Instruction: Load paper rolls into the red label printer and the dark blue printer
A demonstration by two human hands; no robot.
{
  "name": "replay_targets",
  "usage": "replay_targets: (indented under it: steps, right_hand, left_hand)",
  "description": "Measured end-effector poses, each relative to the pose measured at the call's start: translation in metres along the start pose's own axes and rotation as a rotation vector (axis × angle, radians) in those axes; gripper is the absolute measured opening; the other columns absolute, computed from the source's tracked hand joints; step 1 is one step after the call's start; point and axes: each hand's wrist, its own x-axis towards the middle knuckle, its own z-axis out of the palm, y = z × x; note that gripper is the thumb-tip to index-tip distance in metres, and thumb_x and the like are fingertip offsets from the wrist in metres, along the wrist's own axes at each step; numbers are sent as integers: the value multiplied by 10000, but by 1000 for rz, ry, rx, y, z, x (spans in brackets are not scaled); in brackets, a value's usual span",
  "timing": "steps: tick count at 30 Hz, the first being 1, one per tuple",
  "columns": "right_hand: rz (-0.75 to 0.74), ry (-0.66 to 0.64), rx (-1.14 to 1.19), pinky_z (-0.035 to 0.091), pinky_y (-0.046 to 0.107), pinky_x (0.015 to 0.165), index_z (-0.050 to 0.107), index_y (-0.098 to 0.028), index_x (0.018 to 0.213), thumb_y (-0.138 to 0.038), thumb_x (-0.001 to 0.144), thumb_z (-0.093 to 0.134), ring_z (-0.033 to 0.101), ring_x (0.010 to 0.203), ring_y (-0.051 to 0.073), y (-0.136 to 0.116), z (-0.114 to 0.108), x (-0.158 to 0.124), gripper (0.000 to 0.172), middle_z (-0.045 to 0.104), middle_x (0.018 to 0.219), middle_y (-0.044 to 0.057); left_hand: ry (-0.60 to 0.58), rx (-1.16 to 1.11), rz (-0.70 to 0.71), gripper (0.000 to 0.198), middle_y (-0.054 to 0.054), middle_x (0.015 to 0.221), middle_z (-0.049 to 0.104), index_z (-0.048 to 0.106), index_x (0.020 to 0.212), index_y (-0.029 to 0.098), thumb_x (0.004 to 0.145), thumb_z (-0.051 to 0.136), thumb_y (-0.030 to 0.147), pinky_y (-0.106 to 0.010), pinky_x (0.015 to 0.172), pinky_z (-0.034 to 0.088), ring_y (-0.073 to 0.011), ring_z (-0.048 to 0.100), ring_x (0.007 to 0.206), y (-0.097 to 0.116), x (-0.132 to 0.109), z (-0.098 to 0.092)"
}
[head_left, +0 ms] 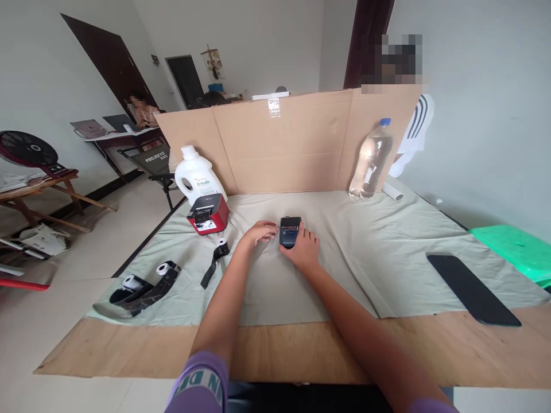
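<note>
A small dark handheld printer [290, 230] lies on the pale green cloth [387, 252] at the middle of the table. My right hand [305, 250] is wrapped round its near right side. My left hand [257, 234] lies just left of the printer with its fingers stretched flat towards it, holding nothing. A small paper roll with a black strip [218, 254] lies to the left of my left hand.
A red and black label printer [208, 214] and a white jug [197, 175] stand at the back left. Two rolls on black strips [144, 282] lie front left. A water bottle [371, 162] stands before the cardboard screen [284, 143]. A black phone [472, 289] and a green stool [514, 248] sit right. People sit beyond.
</note>
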Motion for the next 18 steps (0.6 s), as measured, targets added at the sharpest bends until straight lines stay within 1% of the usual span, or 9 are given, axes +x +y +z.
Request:
replay_targets:
  steps: [2, 4, 7, 11, 18]
  right_hand:
    - [-5, -2, -2, 343, 424, 936, 320, -29, 1538, -605, 762, 673, 526, 1148, 356, 1, 0, 0, 1029, 632, 1256, 236]
    - [-6, -7, 1, 344, 420, 934, 330, -37, 1535, -605, 764, 674, 528, 1149, 352, 1, -1, 0, 1017, 635, 1257, 229]
    - [5, -12, -4, 343, 421, 941, 338, -42, 1531, -600, 760, 681, 529, 1153, 351, 2, -2, 1, 1012, 636, 1260, 224]
    - [13, -26, -6, 338, 432, 951, 328, -36, 1535, -600, 762, 681, 526, 1154, 353, 0, -3, 3, 1020, 638, 1260, 220]
    - [20, -39, 7, 329, 439, 955, 312, -38, 1538, -579, 772, 670, 520, 1162, 356, -1, -5, 2, 1004, 640, 1251, 216]
  left_hand:
    - [-71, -10, -35, 381, -43, 863, 754, 703, 990, 172, 663, 828, 322, -189, 545, 417, -133, 676, 695, 1, 10, 2]
    - [-98, -28, -56, 332, -39, 842, 751, 705, 940, 170, 691, 804, 366, -170, 493, 376, -103, 640, 621, -2, 14, 4]
    - [-82, -53, -78, 291, -44, 783, 740, 698, 885, 159, 718, 783, 382, -157, 432, 314, -84, 588, 546, -8, 18, 8]
    - [-42, -64, -106, 228, -49, 702, 717, 693, 834, 145, 741, 771, 339, -157, 392, 253, -76, 534, 480, -10, 23, 11]
    - [-22, -60, -139, 167, -39, 611, 670, 682, 720, 122, 744, 762, 267, -169, 387, 235, -69, 507, 444, -8, 27, 13]
